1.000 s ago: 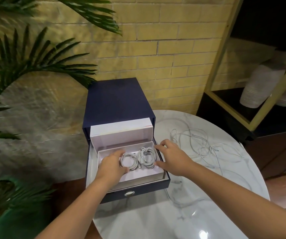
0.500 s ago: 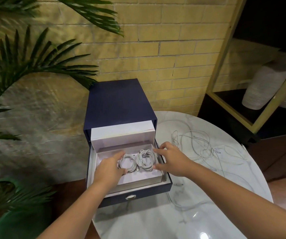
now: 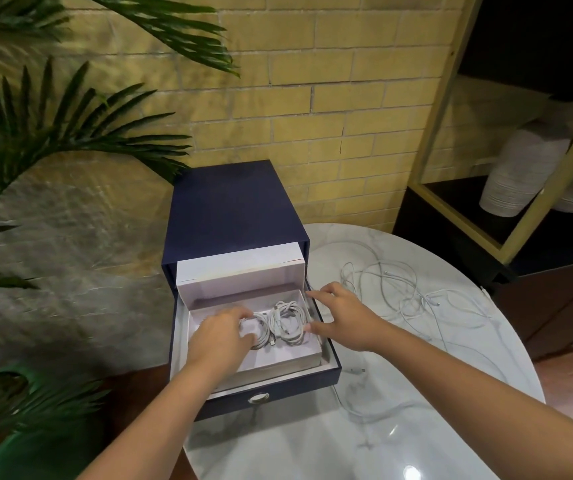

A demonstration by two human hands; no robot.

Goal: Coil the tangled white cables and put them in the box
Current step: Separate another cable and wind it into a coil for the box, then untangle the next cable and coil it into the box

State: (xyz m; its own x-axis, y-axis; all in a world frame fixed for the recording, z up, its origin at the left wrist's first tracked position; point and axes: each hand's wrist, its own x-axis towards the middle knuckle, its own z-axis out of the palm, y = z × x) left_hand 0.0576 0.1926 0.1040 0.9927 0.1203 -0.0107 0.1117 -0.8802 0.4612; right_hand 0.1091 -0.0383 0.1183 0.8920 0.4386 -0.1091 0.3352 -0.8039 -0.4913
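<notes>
A navy box [image 3: 233, 209] stands on the table with its drawer [image 3: 278, 393] pulled out. Inside the drawer sits a white tray [image 3: 278, 365] holding two coiled white cables side by side. My left hand [image 3: 221, 336] reaches into the tray, fingers and thumb curled round the left coil [image 3: 261, 332]. The right coil [image 3: 287, 322] lies free beside it. Above the drawer's right edge my right hand [image 3: 344, 318] has its fingers spread and holds nothing. Tangled white cables [image 3: 399, 292] sprawl loose on the table to the right of the box.
The round white marble table [image 3: 347, 445] drops off at its right edge. A palm plant [image 3: 36, 133] in a green pot fills the left side. Behind is a yellow brick wall, and a dark shelf with pale vases [image 3: 520, 168] stands at right.
My right hand has come off the right coil and opened, drifting slightly right. My left hand has stayed on the left coil in the tray.
</notes>
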